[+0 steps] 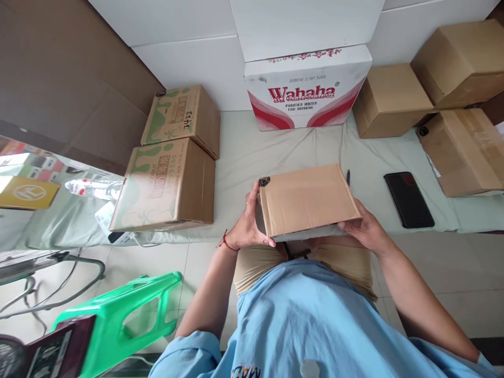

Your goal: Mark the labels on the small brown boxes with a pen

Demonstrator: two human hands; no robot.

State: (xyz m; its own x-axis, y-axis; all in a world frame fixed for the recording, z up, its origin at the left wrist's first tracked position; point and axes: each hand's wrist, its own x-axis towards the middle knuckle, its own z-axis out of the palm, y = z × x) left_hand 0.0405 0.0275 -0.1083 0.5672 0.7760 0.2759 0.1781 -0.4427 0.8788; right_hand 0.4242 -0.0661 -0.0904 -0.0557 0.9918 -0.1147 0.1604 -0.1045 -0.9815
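A brown cardboard box (309,199) sits in front of me at the near edge of the cloth-covered table, slightly tilted in view. My left hand (251,223) grips its left end, thumb along the lower edge and fingers up the side. At the right end, my right hand (366,226) holds the near corner, its thumb on the front edge and its other fingers partly hidden. A dark round patch (264,181) marks the box's far left corner. Just behind the box's right side, a dark pen (348,177) is partly visible.
Two printed cartons (197,194) stand at left. A white and red Wahaba-style water carton (307,97) stands against the wall. Plain cardboard boxes (394,100) are grouped at right, near a black phone (408,199). A green plastic stool (118,310) stands on the floor at lower left.
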